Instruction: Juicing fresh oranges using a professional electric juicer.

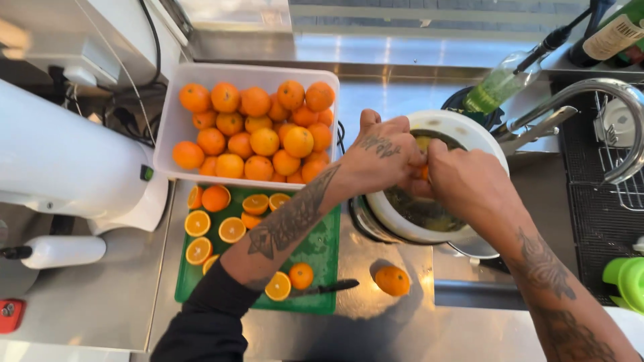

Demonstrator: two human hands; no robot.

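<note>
We hold both hands together over the white bowl [463,127] at the middle of the steel table [376,328]: the left hand [382,157] and the right hand [466,181] are closed around a small orange piece [424,171], mostly hidden between the fingers. To do this well, we judge it best to keep the piece centred above the bowl and press evenly from both sides. Cut orange halves [231,229] and a black-handled knife [327,288] lie on the green cutting board [315,248]; a white tub [176,127] of whole oranges stands behind it. One loose orange [392,280] lies near the board. A clear spray bottle [500,84] and a dark bottle with a pale rectangular label [614,37] stand at the upper right.
</note>
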